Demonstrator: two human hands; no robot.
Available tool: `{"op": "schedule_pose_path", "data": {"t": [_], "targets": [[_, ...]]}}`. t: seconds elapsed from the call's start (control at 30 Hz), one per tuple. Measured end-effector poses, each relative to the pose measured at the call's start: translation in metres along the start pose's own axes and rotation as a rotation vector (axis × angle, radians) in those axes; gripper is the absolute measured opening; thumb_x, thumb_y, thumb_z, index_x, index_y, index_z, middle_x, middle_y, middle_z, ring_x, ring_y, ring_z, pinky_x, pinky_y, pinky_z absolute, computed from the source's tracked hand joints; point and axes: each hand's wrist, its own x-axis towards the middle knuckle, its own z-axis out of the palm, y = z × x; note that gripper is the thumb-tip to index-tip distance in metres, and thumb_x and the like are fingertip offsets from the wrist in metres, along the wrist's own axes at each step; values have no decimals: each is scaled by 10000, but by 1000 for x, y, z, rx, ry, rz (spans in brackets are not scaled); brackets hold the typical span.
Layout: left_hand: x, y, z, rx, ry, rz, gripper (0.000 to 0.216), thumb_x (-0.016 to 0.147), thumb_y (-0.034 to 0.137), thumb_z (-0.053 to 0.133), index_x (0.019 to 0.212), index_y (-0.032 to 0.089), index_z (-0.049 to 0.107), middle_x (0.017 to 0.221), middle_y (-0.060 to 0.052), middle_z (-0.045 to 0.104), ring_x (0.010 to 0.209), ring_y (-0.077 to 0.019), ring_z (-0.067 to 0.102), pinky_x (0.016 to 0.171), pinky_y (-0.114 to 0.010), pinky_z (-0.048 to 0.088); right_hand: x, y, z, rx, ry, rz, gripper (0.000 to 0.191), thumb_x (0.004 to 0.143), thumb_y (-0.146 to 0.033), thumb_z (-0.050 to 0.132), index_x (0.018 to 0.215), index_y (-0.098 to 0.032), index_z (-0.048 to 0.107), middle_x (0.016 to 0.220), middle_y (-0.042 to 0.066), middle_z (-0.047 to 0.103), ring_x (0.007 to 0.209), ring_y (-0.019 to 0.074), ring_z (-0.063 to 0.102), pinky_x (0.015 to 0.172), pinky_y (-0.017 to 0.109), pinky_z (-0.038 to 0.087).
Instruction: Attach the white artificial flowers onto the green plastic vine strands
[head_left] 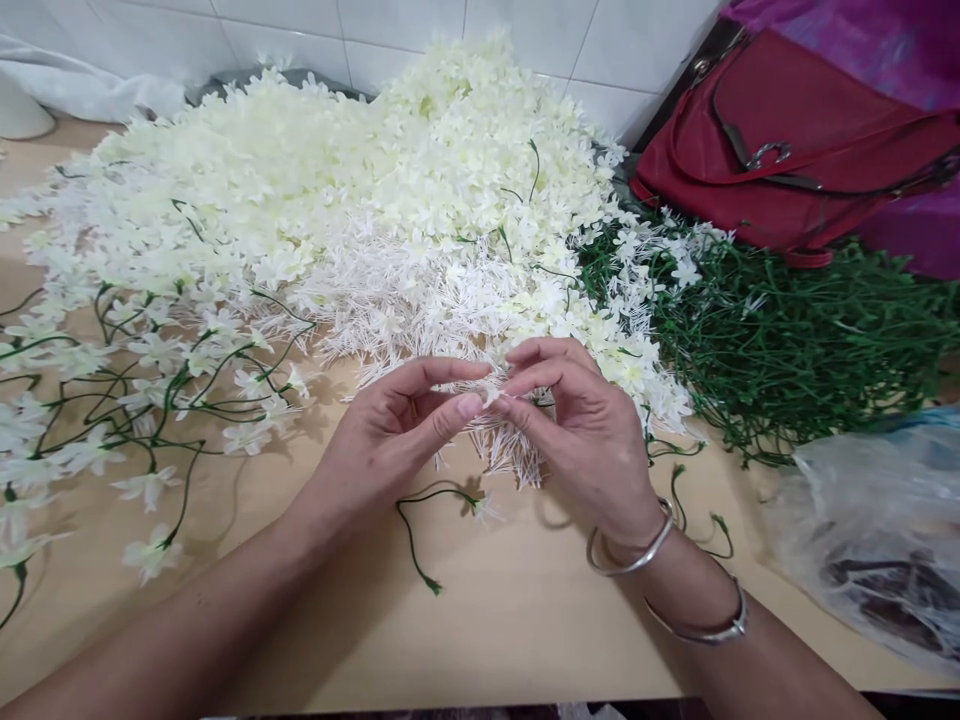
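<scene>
My left hand [409, 415] and my right hand [574, 420] meet over the middle of the table. Between their fingertips is a small white artificial flower piece [493, 392], pinched from both sides and partly hidden by the fingers. Two bangles circle my right wrist. On the table below the hands lies a green plastic stem [409, 525] with white stamens [486, 508] at one end. Just behind the fingers spreads a pile of thin white stamens [405, 290].
A large heap of cream artificial flowers [300, 170] fills the back. Flowers on green stems [172, 380] lie at left. To the right are a mass of green stems [810, 330], a red handbag [795, 130] and a clear plastic bag [877, 530]. A tiled wall [405, 25] stands behind.
</scene>
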Motion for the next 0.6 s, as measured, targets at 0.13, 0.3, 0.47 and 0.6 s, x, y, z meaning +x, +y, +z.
{"op": "schedule_pose_path", "data": {"t": [0.13,0.3,0.47,0.6], "targets": [[-2,13,-17,339,-80,185,136,941,323,770,1039,230,759,959,-30,746,866,-154,676,803,-252,520,2,7,-1,130,30,86,95,902,-167,750,890,-225,675,1042,42,781,993,195,735,927,395,577],[-5,18,-37,428,-769,73,164,848,274,862,1007,261,823,1011,-45,781,945,-200,725,844,-270,544,5,6,-6,6,86,51,101,871,-176,760,840,-226,677,838,4,747,795,162,697,783,328,574],[-14,-2,-35,544,-874,103,180,814,90,820,908,242,795,955,-35,737,957,-204,681,828,-273,497,9,6,-12,10,75,56,126,868,-221,786,827,-223,667,809,2,717,755,152,666,716,296,564],[-17,-6,-24,609,-853,156,256,858,-13,694,704,191,673,785,9,649,768,-138,607,797,-254,450,12,11,-13,89,87,118,167,845,-257,827,826,-221,666,762,-22,686,682,128,630,650,262,544]]}}
